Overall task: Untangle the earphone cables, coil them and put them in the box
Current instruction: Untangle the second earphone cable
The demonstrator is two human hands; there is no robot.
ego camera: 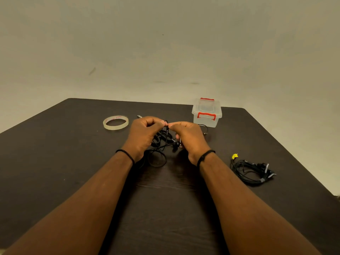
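Untangling: both hands work on a tangled black earphone cable (161, 142) above the middle of the dark brown wooden table (73, 144).
Risk: if the two hands pull apart too fast, I think the knot can become tighter, because many loops hang together below the fingers.
Second risk: the small black earbud (176, 144) hangs free near the right hand and may catch in a loop when the cable is lifted.
Left hand (145, 134): it is raised a little over the table, wrist bent, back of the hand to the camera; its fingers (161, 123) are closed in a narrow pinch on the cable.
Right hand (187, 137): it mirrors the left one, fingertips meet almost in the middle, and it also pinches the same cable.
Cable place: most of it lies on the table under and between the hands.
Second bundle: another black cable bundle with a yellow tag (252, 170) lies well apart, to the right.
Box: the clear plastic box with red clasps (207, 115) stands behind the right hand, lid closed.
Tape: a roll of clear adhesive tape (115, 122) lies beside the left hand, farther back.
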